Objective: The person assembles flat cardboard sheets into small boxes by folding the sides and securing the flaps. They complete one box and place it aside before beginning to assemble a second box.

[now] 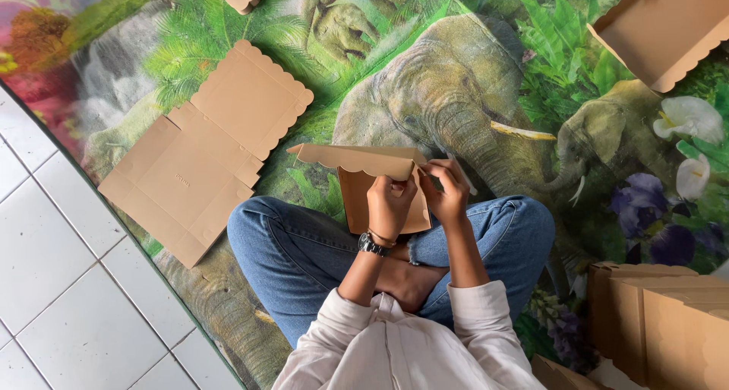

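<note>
Half-folded brown scalloped carton [372,181] in lap; flat carton [205,151] left on mat; assembled cartons [661,322] lower right.

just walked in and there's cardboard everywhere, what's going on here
A person sits cross-legged on an elephant-print mat, folding a brown cardboard box over their lap. The left hand grips the box's near side while the right hand pinches its right corner. A flat unfolded box blank lies on the mat to the left, and assembled boxes are stacked at lower right.
</note>
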